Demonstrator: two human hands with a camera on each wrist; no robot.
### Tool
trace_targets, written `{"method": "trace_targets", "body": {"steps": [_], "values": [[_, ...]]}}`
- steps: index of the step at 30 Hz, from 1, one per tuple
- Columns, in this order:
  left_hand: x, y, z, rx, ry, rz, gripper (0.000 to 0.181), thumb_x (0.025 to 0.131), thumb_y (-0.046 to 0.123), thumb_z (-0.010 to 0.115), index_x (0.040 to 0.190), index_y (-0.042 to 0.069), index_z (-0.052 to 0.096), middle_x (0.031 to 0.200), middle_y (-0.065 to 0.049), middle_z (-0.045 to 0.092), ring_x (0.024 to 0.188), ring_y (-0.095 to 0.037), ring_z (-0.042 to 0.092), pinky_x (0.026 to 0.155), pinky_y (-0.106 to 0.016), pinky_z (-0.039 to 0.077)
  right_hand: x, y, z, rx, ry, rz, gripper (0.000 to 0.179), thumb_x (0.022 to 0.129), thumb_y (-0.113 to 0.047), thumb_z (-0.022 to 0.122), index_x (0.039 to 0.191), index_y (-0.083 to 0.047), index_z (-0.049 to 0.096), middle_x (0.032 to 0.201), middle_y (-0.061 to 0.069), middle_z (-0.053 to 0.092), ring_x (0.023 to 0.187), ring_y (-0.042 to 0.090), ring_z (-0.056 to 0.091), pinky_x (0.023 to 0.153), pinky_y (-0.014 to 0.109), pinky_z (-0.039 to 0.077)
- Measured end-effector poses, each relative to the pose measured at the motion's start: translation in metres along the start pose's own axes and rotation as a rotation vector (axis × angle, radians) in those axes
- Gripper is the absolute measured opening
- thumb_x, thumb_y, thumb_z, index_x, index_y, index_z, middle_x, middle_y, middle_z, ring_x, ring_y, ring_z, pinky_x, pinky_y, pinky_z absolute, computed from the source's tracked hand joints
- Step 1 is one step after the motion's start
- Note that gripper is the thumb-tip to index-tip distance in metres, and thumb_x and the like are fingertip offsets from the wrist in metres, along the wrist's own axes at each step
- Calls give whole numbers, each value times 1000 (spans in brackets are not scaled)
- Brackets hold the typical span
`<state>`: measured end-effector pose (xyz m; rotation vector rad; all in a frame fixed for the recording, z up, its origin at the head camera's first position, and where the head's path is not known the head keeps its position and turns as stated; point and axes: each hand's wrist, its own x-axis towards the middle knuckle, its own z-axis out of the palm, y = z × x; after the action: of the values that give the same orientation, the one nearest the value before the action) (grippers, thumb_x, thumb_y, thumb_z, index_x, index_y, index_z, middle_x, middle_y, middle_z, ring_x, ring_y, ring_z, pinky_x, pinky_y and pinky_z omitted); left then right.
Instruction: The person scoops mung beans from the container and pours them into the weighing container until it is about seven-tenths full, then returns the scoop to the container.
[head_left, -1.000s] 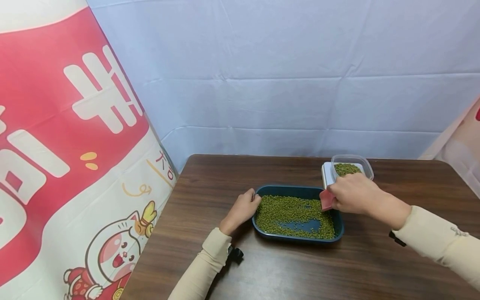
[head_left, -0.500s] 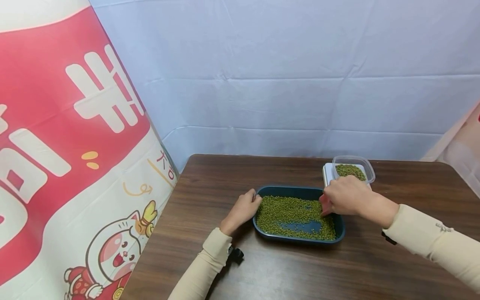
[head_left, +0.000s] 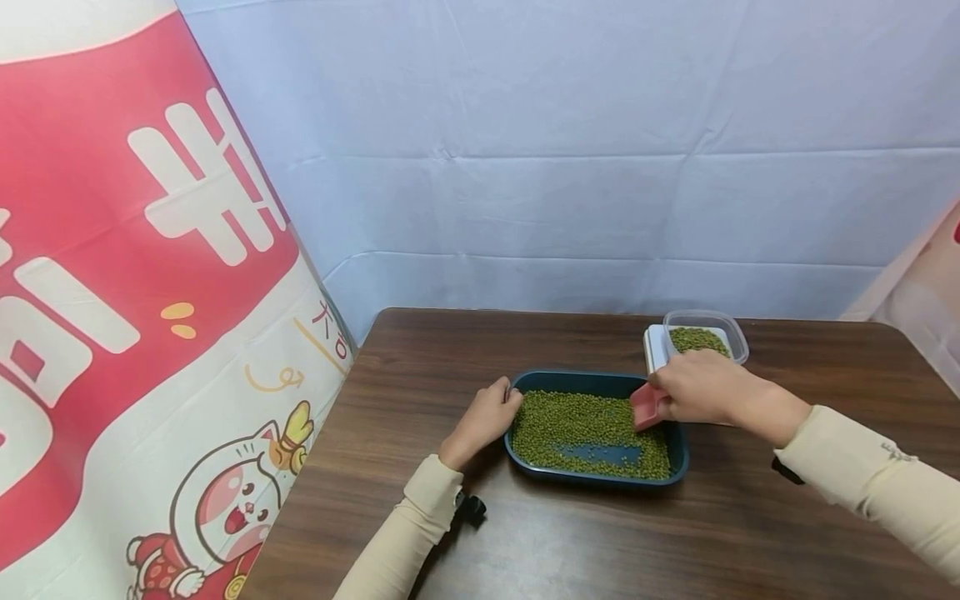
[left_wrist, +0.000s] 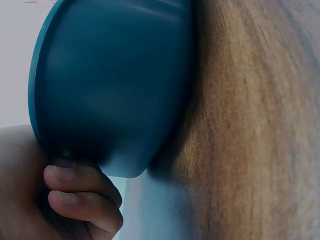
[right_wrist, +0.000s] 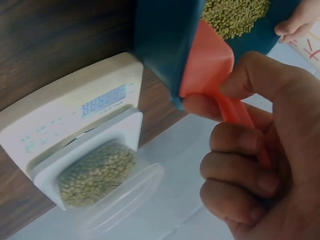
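Small green beans cover most of the floor of a dark blue tray on the table. My left hand grips the tray's left end at the rim, its curled fingers visible in the left wrist view beside the tray wall. In my right hand is a pink scoop, held by its handle with the fingers wrapped round it. The scoop's head is inside the tray's right end, low at the beans. Whatever lies inside the scoop is hidden from these angles.
Behind the tray's right end stands a white digital scale with a lit display. A clear plastic container of green beans sits on it, partly behind my right hand in the head view. A pale cloth hangs past the table's far edge.
The scoop dipped into the beans at the tray's right end, then shifted slightly left, showing more of its head now. My left hand has stayed on the tray.
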<state>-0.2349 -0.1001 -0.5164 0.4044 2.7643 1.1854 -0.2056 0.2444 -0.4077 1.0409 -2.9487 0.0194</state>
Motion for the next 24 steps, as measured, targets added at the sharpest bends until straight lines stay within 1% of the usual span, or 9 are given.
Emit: {"method": "trace_targets", "body": {"steps": [6,7,12,17,24], "values": [[-1,1,0,-17,-6,4,33,112,33,44,84,16,43,70,4,38,59,-13,37,58,-29,35,0,7,6,16,4,4,19,83,-26,79,78,-26,61,68,-10,47,59,10,40,54,32,36],[-4,8,-4,-19,-16,-20,31,111,30,45,84,15,43,70,3,38,59,-14,37,59,-29,35,0,7,6,18,4,5,20,84,-26,79,78,-26,60,67,-9,47,59,10,40,54,32,36],[-4,9,-4,-2,-20,-35,31,112,30,45,85,16,43,70,4,39,60,-13,38,59,-28,36,0,6,9,54,-1,1,24,86,-26,79,77,-26,58,63,-11,38,57,7,34,53,28,30],[-3,9,-4,-1,-24,-39,31,112,30,45,85,15,44,70,3,39,59,-14,38,59,-29,36,2,4,10,86,-7,-3,22,87,-23,78,79,-25,58,63,-11,31,55,5,27,53,26,23],[-4,10,-4,-3,-23,-41,31,112,30,45,85,16,44,70,3,39,59,-14,39,59,-29,36,8,0,15,139,-33,-3,17,90,-26,77,83,-25,62,62,-12,31,53,4,24,53,25,21]]}}
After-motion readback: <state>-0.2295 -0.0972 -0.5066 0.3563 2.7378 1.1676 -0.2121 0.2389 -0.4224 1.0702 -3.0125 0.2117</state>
